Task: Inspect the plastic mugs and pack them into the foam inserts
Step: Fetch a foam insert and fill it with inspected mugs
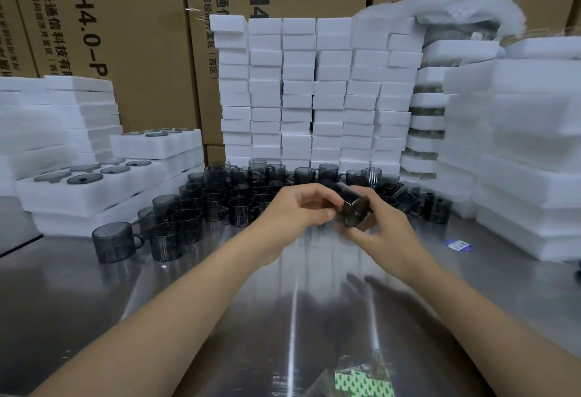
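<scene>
Both hands are on one dark, see-through mug [350, 208], held tipped on its side above the table [204, 296]. The left hand [298, 208] has its fingers curled over the mug's near end, and the right hand [382, 233] grips it from below and the far side with thumb and fingers. This looks like the inspection step for this piece, with packing yet to come.

Some work appears done. Well off to the left of the left hand, a foam insert [78, 201] shows round mug bases seated in its holes, and a second filled insert [163, 148] sits on the stack beyond it.

Much is left. Just beyond both hands stands a crowded cluster of loose mugs [232, 198] (too many to count), some upright and a few tipped over near the right hand. Behind them rise stacks of foam blocks [314, 91], and more foam stacks [518, 151] stand to the right of the right hand.
</scene>
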The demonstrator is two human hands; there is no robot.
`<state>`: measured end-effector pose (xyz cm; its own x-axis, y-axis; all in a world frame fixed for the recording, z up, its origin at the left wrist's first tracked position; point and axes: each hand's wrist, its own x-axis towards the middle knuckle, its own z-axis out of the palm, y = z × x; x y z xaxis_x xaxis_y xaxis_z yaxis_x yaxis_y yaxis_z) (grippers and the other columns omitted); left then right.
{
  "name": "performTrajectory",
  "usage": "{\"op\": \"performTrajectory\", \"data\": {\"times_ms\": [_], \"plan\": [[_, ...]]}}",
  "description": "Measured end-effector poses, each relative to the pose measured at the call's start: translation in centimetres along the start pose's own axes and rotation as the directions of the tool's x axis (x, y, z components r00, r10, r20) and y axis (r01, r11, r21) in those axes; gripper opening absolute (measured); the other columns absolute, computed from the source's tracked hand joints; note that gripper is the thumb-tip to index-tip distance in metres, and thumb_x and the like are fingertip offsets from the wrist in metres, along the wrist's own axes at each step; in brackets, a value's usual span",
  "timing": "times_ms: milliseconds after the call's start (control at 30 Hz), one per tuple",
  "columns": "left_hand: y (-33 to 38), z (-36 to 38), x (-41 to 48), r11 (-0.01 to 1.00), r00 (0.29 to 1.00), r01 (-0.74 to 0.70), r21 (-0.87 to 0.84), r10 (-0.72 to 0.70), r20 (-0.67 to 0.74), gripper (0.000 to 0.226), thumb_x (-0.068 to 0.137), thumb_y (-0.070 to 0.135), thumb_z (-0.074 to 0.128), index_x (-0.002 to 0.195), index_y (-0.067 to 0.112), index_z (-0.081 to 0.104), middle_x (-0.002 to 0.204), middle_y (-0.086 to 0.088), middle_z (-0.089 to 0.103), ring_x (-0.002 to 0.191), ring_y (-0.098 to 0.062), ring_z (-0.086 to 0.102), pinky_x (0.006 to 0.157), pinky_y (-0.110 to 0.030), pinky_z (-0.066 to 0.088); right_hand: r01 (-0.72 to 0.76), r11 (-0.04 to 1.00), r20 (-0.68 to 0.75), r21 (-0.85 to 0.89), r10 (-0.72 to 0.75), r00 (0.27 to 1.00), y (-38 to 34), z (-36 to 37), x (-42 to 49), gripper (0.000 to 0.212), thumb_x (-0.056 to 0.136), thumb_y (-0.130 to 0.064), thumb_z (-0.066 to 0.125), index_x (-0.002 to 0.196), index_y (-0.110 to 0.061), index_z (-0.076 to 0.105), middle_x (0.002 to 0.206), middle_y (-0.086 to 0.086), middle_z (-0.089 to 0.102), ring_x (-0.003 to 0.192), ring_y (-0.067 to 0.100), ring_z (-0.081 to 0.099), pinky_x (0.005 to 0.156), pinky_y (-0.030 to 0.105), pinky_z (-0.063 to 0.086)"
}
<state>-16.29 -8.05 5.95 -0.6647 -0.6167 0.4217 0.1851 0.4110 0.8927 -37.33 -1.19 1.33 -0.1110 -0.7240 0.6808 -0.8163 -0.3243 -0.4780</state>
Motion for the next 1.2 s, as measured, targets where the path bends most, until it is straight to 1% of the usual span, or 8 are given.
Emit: {"op": "performTrajectory", "data": {"times_ms": [100, 200, 333, 500, 900, 1000, 1100, 1200], "plan": [[-0.1, -0.3, 0.2, 0.991, 0.997, 0.065, -0.119, -0.068, -0.026, 0.023, 0.093, -0.001, 0.075, 0.095, 0.022, 0.078, 0.098, 0.001, 0.074, 0.1, -0.018, 0.067, 0.099, -0.039, 0.055, 0.03, 0.997, -0.05, -0.073, -0.034, 0.998, -0.5, 0.1, 0.2, 0.042, 0.083, -0.077, 0.069, 0.12, -0.061, 0.056, 0.105, -0.026, 0.071, 0.079, 0.007, 0.067, 0.067, 0.029, 0.052], [-0.1, -0.8, 0.4, 0.984, 0.994, 0.086, -0.154, -0.095, -0.055, 0.017, 0.081, 0.016, 0.079, 0.091, 0.03, 0.079, 0.106, 0.001, 0.074, 0.105, -0.017, 0.07, 0.1, -0.04, 0.057, 0.028, 0.995, -0.141, -0.092, -0.041, 0.989, -1.0, 0.2, 0.1, 0.035, 0.085, -0.071, 0.07, 0.117, -0.06, 0.059, 0.103, -0.024, 0.069, 0.081, 0.007, 0.064, 0.064, 0.026, 0.046], [-0.4, -1.3, 0.4, 0.983, 0.989, 0.113, -0.146, -0.126, -0.084, 0.019, 0.09, 0.017, 0.083, 0.105, 0.029, 0.081, 0.127, 0.002, 0.075, 0.117, -0.016, 0.071, 0.094, -0.035, 0.058, -0.019, 0.993, -0.242, -0.113, -0.009, 0.97, -1.1, -0.2, 0.3, 0.04, 0.085, -0.063, 0.072, 0.121, -0.049, 0.064, 0.101, -0.023, 0.058, 0.087, 0.004, 0.06, 0.07, 0.027, 0.046], [-0.5, -0.9, 0.2, 0.982, 0.983, 0.133, -0.135, -0.148, -0.106, 0.025, 0.092, 0.028, 0.086, 0.116, 0.026, 0.079, 0.124, 0.005, 0.077, 0.121, -0.015, 0.072, 0.088, -0.03, 0.059, -0.077, 0.989, -0.273, -0.129, 0.04, 0.961, -1.0, -0.1, 0.4, 0.054, 0.087, -0.052, 0.079, 0.138, -0.039, 0.064, 0.099, -0.027, 0.049, 0.083, 0.0, 0.058, 0.078, 0.034, 0.054], [-0.5, -0.7, 0.2, 0.962, 0.985, 0.103, -0.253, -0.133, -0.107, 0.034, 0.096, 0.016, 0.08, 0.127, 0.01, 0.067, 0.118, -0.01, 0.081, 0.112, -0.026, 0.078, 0.091, -0.033, 0.064, -0.043, 0.993, -0.253, -0.109, 0.014, 0.967, -1.5, -0.1, 0.5, 0.058, 0.087, -0.048, 0.079, 0.141, -0.034, 0.064, 0.099, -0.031, 0.047, 0.08, -0.007, 0.054, 0.079, 0.028, 0.049], [-0.6, -0.9, 0.3, 0.96, 0.983, 0.069, -0.271, -0.111, -0.143, 0.032, 0.096, 0.012, 0.08, 0.125, 0.009, 0.068, 0.118, -0.01, 0.081, 0.112, -0.027, 0.078, 0.09, -0.033, 0.064, -0.025, 0.995, -0.252, -0.097, -0.001, 0.968, -1.9, -0.2, 0.4, 0.054, 0.089, -0.049, 0.075, 0.14, -0.035, 0.064, 0.095, -0.026, 0.049, 0.079, 0.0, 0.059, 0.077, 0.023, 0.048], [-0.5, -1.2, 0.5, 0.958, 0.974, 0.043, -0.283, -0.103, -0.2, 0.031, 0.094, 0.011, 0.082, 0.122, 0.009, 0.07, 0.115, -0.009, 0.082, 0.109, -0.026, 0.079, 0.087, -0.031, 0.064, -0.021, 0.997, -0.267, -0.08, -0.002, 0.964, -2.1, -0.2, 0.5, 0.048, 0.092, -0.05, 0.069, 0.138, -0.034, 0.067, 0.095, -0.022, 0.054, 0.078, 0.006, 0.063, 0.074, 0.01, 0.042], [-0.5, -1.4, 0.5, 0.957, 0.964, 0.038, -0.286, -0.111, -0.241, 0.031, 0.093, 0.012, 0.083, 0.121, 0.009, 0.071, 0.111, -0.009, 0.082, 0.107, -0.024, 0.08, 0.085, -0.029, 0.064, -0.026, 0.998, -0.275, -0.065, 0.008, 0.961, -2.1, -0.2, 0.5, 0.043, 0.098, -0.049, 0.063, 0.135, -0.028, 0.07, 0.098, -0.02, 0.059, 0.077, 0.006, 0.063, 0.077, 0.016, 0.045]]}}
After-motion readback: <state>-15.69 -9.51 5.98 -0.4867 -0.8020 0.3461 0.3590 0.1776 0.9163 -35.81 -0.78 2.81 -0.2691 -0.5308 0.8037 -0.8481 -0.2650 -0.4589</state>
